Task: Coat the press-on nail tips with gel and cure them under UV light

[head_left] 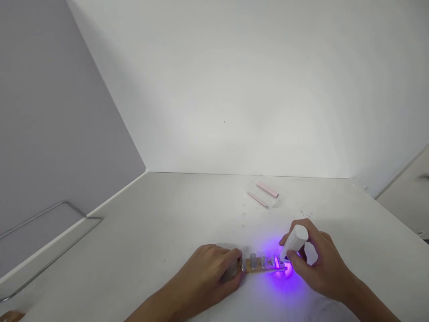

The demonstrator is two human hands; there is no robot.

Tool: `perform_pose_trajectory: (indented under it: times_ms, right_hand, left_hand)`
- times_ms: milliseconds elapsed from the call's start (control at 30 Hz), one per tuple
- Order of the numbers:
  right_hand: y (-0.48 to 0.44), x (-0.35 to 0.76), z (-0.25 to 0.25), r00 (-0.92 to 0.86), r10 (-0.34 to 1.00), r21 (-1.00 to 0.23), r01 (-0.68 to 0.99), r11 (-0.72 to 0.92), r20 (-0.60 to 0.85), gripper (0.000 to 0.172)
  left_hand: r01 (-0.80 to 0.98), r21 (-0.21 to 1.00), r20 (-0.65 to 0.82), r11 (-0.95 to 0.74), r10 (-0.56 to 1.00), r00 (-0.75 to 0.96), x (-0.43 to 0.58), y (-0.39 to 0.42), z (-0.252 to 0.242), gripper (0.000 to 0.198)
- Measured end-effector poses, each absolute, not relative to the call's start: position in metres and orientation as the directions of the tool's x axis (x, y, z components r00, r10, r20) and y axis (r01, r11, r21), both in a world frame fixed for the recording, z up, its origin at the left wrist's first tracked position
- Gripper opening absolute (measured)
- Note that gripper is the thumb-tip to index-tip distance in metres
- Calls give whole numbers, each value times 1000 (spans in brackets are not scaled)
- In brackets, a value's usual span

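My right hand (318, 264) is closed around a white UV lamp (296, 238), a small cylinder tilted over the right end of a narrow wooden strip (248, 267). Purple light spreads from its lower end over the strip and tabletop. Clear, nail-like tips (253, 260) stand in a row along the strip; glare blurs those at the right. My left hand (211, 270) grips the strip's left end between thumb and fingers, and the fingers hide that end.
Beyond my hands, a thin pink pen-like stick (258, 199) and a pink tube (267, 189) lie on the white table (140, 232). Small specks are scattered near them. White and grey panels rise behind and to the left. A bent metal rod (53, 258) runs along the left side.
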State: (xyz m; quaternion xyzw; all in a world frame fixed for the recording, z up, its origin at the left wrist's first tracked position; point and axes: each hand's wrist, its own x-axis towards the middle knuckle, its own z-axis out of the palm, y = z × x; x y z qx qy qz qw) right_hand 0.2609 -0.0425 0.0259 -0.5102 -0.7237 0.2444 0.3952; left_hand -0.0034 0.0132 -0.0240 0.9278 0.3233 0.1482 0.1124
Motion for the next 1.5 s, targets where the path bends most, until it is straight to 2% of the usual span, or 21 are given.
perform_pose_trajectory:
  times_ms: [600,933,1133,1500]
  right_hand:
    - [-42,261,27,-148,940,-755,563,336,308,20]
    - [-43,261,27,-138,948,-763,566,313,286,19]
    - [-42,262,27,-143,955,-769,568,295,261,18]
    - [-41,262,25,-155,946,-776,543,322,284,16]
  left_hand:
    - [580,323,196,-748,653,732,-4,13,-25,14]
    - [592,436,218,-678,718,661,-1,10,-23,20]
    - [605,516,126,-606,752,647,-3,10,-21,28]
    - [619,508,62,-599,742,667,0,13,-15,21]
